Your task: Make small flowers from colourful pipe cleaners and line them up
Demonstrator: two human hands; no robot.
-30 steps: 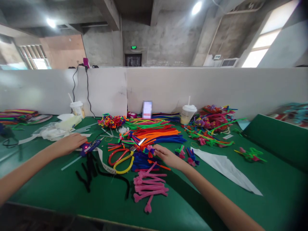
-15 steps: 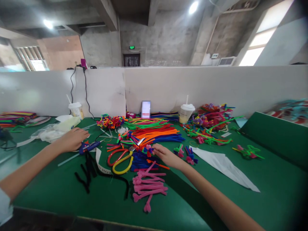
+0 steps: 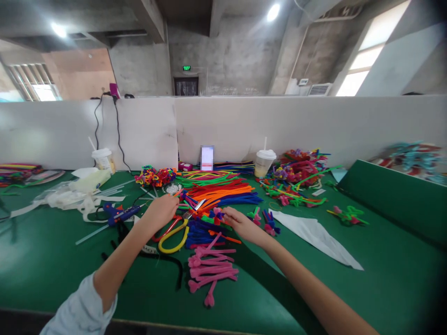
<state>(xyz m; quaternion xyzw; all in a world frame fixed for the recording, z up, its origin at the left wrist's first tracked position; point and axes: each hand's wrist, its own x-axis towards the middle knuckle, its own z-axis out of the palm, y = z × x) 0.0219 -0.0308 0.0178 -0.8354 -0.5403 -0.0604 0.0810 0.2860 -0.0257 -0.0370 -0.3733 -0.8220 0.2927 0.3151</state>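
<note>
My left hand (image 3: 160,210) hangs over the red and yellow handled scissors (image 3: 171,236), its fingers reaching toward a heap of long orange pipe cleaners (image 3: 223,197). It holds nothing that I can see. My right hand (image 3: 241,225) rests its fingertips on a small pink and blue pipe-cleaner flower (image 3: 216,214), lying on blue pipe cleaners (image 3: 199,237). Below that lie bent pink pipe cleaners (image 3: 211,270). A blue glue gun (image 3: 122,215) lies left of my left hand.
The green table (image 3: 384,284) holds a white paper sheet (image 3: 314,237) and finished pipe-cleaner pieces (image 3: 296,172) at back right. Two lidded drink cups (image 3: 263,163) stand against the white partition (image 3: 279,125). A plastic bag (image 3: 59,200) lies at left.
My left hand has moved right, from beside the glue gun to over the scissors, and its sleeve has come into view. The whole view has shifted slightly. My right hand stays in place.
</note>
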